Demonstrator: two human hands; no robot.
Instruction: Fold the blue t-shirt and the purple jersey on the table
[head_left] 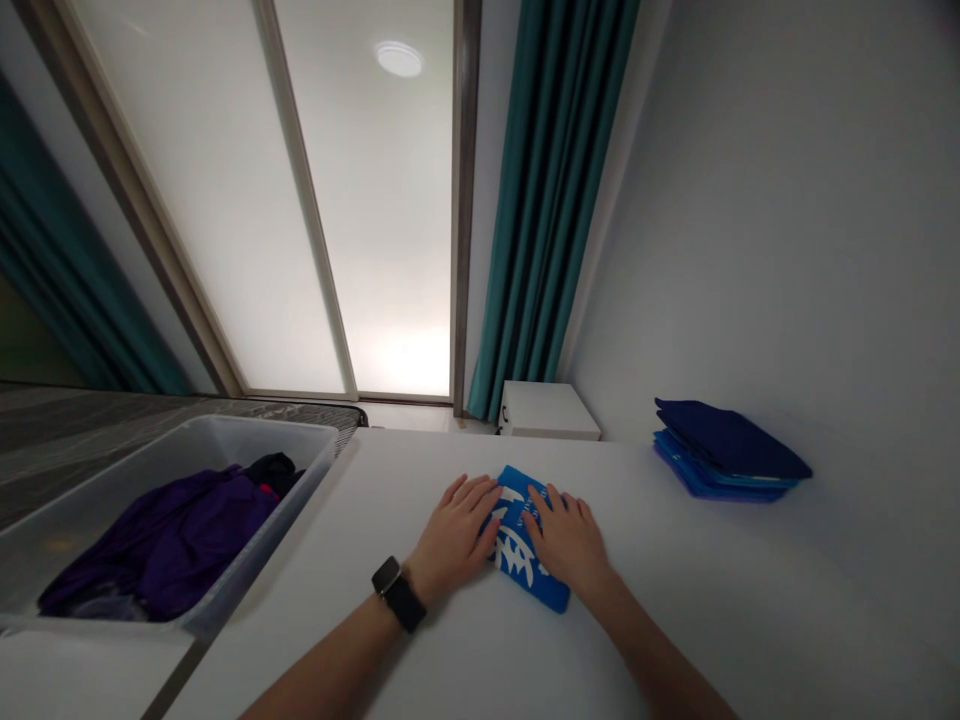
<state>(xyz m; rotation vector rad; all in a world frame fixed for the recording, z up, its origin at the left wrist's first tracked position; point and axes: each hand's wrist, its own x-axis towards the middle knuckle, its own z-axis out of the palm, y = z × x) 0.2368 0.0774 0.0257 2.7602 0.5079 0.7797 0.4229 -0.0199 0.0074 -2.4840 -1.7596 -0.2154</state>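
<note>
A blue folded cloth (517,548) with white print lies flat on the white table (420,660), turned at a slant. My left hand (457,535) rests on its left edge, fingers stretched out, with a black watch on the wrist. Over its upper right side lies my right hand (566,540), palm down and fingers spread. Neither hand grips the cloth; both press on it from above. To the right, by the wall, sits a stack of folded cloths (731,450), dark navy on top and brighter blue below.
A clear plastic bin (300,490) at the left holds a crumpled purple cloth (172,540) and some dark fabric. Beyond the table's far edge stands a small white cabinet (551,410). A teal curtain (562,200) hangs beside frosted sliding doors (375,220). A wall bounds the right side.
</note>
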